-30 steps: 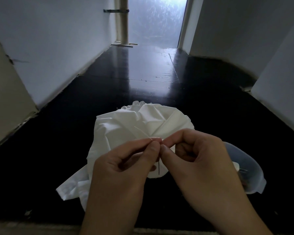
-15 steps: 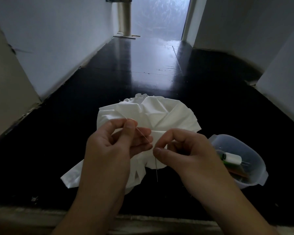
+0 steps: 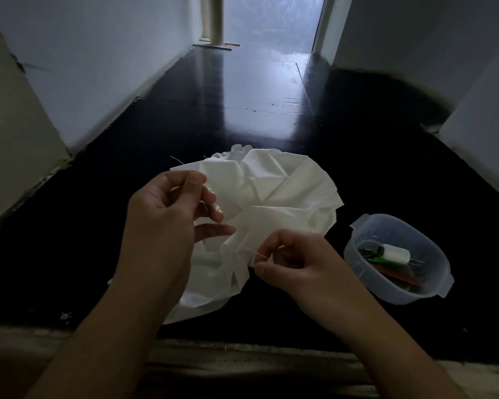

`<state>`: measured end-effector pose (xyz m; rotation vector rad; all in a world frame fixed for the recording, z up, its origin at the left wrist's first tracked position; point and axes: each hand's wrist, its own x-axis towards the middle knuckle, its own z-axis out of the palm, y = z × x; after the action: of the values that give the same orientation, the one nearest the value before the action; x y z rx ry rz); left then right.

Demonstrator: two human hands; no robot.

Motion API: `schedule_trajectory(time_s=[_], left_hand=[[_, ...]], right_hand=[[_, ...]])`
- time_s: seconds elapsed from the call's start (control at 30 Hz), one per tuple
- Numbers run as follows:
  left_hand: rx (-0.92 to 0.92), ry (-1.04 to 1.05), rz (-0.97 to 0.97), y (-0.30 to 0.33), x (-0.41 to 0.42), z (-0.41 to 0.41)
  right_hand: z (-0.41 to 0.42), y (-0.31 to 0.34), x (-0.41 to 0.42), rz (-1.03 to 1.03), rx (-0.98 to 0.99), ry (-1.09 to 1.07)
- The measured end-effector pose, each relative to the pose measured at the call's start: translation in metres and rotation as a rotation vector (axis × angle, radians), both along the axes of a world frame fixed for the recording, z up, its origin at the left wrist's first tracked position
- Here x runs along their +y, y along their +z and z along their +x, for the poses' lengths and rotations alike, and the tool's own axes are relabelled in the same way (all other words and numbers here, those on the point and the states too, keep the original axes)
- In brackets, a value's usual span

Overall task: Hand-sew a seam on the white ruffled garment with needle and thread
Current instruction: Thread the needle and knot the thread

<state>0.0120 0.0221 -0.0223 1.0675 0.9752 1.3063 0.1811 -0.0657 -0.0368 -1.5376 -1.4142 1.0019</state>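
The white ruffled garment (image 3: 274, 191) lies crumpled on the black floor, under and beyond both hands. My left hand (image 3: 167, 217) is raised over its left side, and thumb and forefinger pinch the pale thread (image 3: 175, 160), whose loose end sticks out up and to the left. My right hand (image 3: 297, 263) sits lower, at the cloth's near right edge. Its thumb and forefinger pinch a thin sliver that looks like the needle (image 3: 260, 255), most of it hidden by the fingers. The thread between the hands is too faint to trace.
A clear plastic tub (image 3: 432, 286) stands on the floor right of the garment, holding a white thread spool (image 3: 395, 253) and green-handled tools (image 3: 370, 252). White walls close in on both sides. A pale ledge (image 3: 242, 358) runs along the near edge.
The hands, fingertip to fingertip a second ago, have drawn apart: my left hand moved up and left with the thread, my right stayed low. The tub has come fully into view.
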Motion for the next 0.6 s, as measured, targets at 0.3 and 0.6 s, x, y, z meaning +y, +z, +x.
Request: schedule_trajectory(time_s=[0.3, 0.6], left_hand=[[0.017, -0.02, -0.003, -0.007, -0.005, 0.004], [0.062, 0.016, 0.01, -0.01, -0.001, 0.002]], right_hand=[[-0.01, 0.001, 0.002, 0.13, -0.021, -0.049], [-0.013, -0.011, 0.003, 0.15, -0.061, -0.03]])
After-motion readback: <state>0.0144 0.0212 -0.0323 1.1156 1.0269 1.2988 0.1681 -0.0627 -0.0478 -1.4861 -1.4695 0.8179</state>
